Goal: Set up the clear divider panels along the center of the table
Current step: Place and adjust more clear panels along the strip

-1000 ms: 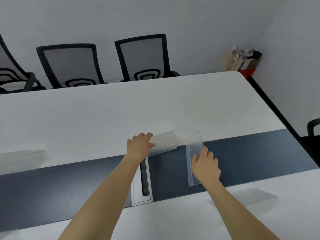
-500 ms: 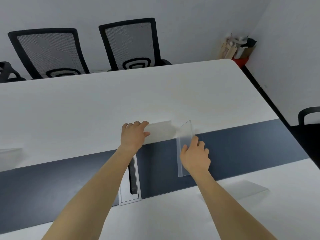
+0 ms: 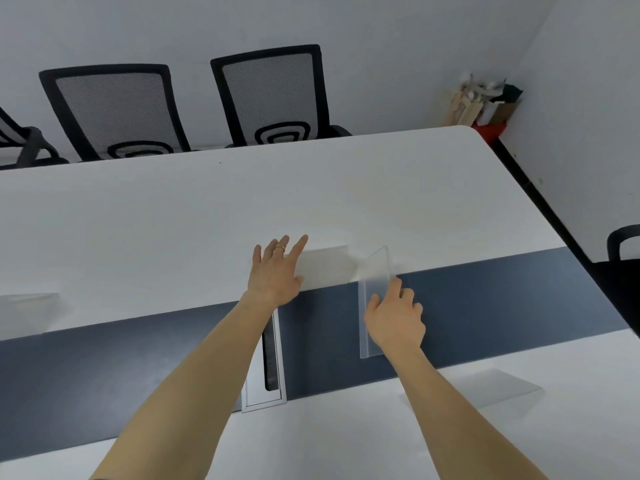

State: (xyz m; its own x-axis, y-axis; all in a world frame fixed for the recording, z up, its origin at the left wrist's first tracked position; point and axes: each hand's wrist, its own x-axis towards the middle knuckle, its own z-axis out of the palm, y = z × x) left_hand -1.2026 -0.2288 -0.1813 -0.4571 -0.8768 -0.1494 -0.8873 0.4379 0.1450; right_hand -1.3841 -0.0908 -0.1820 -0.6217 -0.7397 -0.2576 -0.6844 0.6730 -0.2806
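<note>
A clear frosted divider panel (image 3: 375,271) stands upright across the dark grey centre strip (image 3: 485,299) of the white table (image 3: 311,195). My right hand (image 3: 394,318) grips its right face. A second clear panel (image 3: 325,266) stands along the strip's far edge, meeting the first near its far end. My left hand (image 3: 277,271) is at that panel's left end with fingers spread apart, lifted off it. Another clear panel (image 3: 505,384) shows on the near right of the table, and one more clear panel (image 3: 27,306) at the far left.
A metal cable hatch (image 3: 266,372) is set into the strip under my left forearm. Two black mesh chairs (image 3: 273,95) stand behind the table's far edge. A pile of cardboard and a red bin (image 3: 485,105) fills the room corner. A black chair (image 3: 623,244) stands at right.
My left hand has let go of the far panel and spread its fingers. My right hand stays on the upright panel. The view has shifted slightly.
</note>
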